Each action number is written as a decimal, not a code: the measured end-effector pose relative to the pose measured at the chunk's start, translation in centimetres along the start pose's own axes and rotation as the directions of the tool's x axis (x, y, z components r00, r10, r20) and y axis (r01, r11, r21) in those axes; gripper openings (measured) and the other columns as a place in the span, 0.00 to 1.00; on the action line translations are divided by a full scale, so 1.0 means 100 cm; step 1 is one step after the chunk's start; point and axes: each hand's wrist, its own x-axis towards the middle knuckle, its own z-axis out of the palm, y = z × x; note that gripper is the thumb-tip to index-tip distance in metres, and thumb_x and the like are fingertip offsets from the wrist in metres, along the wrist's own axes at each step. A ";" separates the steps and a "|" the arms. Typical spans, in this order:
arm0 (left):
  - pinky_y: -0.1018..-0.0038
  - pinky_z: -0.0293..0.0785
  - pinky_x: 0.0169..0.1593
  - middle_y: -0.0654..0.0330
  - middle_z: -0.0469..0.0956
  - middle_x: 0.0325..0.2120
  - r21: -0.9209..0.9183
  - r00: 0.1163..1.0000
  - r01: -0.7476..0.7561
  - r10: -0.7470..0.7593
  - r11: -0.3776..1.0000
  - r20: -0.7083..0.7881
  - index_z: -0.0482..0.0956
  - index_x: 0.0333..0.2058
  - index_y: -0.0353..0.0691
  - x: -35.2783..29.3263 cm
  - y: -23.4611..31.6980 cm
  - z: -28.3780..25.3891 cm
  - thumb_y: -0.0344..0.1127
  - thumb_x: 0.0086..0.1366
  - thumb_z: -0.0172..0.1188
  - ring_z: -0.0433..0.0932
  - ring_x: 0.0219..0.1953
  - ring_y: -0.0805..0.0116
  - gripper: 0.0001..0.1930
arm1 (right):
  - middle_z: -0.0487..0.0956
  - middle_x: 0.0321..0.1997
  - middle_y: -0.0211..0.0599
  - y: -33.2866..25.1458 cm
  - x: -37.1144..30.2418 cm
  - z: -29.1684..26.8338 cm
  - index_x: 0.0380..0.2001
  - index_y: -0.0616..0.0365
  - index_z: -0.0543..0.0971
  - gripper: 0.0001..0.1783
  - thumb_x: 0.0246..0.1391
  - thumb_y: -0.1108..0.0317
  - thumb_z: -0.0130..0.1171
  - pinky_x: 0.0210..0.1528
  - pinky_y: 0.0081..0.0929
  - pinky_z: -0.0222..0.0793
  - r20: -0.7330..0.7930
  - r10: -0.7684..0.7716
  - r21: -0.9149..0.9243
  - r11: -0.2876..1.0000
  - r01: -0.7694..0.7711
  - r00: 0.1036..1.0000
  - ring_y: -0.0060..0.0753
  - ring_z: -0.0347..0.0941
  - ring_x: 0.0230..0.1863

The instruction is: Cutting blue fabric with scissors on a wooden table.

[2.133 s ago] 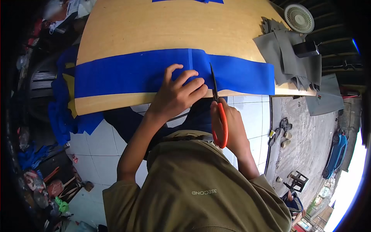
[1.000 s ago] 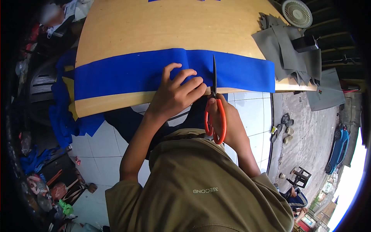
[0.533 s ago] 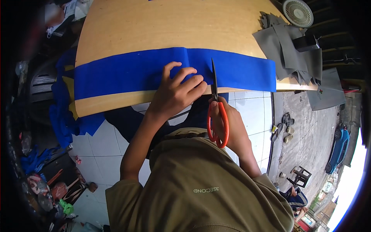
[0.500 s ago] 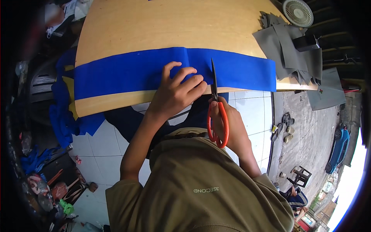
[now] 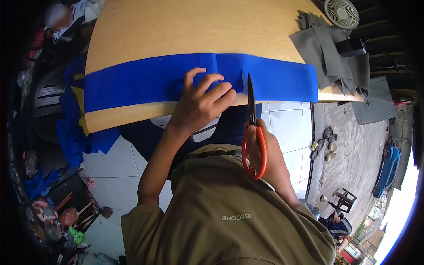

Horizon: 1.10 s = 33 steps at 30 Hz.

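A long blue strip of cloth lies along the near edge of the wooden table, with a crease near its middle. My left hand rests on it, fingers spread and bent, fingertips against the fabric. My right hand grips scissors with orange-red handles. Their dark blades point away from me over the cloth and look closed together. A short slit with a slightly lifted edge shows in the cloth just left of the blades, between them and my left hand.
Grey sheet pieces are piled at the table's right end, beside a small white fan. Blue cloth scraps hang at the left. White floor tiles lie below; sandals and a black stool stand to the right.
The scissors have come out of the slit, moving right and back toward me with my right hand. My left hand stays in nearly the same place on the cloth.
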 end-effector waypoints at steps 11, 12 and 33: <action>0.52 0.65 0.58 0.68 0.78 0.36 0.002 1.000 0.014 -0.014 1.000 -0.005 0.82 0.33 0.45 0.000 0.000 0.001 0.34 0.56 0.69 0.76 0.48 0.67 0.07 | 0.76 0.35 0.42 0.009 -0.012 0.003 0.56 0.66 0.65 0.28 0.75 0.48 0.37 0.41 0.31 0.72 0.047 -0.123 0.419 0.903 0.092 0.991 0.33 0.76 0.36; 0.52 0.65 0.58 0.68 0.78 0.36 0.012 1.000 0.016 -0.015 1.000 -0.006 0.82 0.33 0.45 -0.001 0.000 0.001 0.34 0.56 0.69 0.76 0.48 0.67 0.07 | 0.76 0.34 0.42 0.006 -0.011 0.006 0.56 0.66 0.65 0.28 0.75 0.48 0.37 0.41 0.31 0.71 -0.034 -0.133 0.362 0.922 0.136 0.990 0.32 0.75 0.36; 0.52 0.66 0.55 0.66 0.78 0.37 -0.022 0.997 0.009 -0.011 1.000 -0.080 0.80 0.36 0.44 -0.001 -0.004 0.000 0.30 0.55 0.70 0.76 0.46 0.65 0.10 | 0.74 0.14 0.51 -0.003 0.028 -0.003 0.26 0.61 0.74 0.19 0.67 0.59 0.50 0.26 0.51 0.70 -0.098 -0.060 -0.268 0.963 0.031 0.993 0.60 0.75 0.21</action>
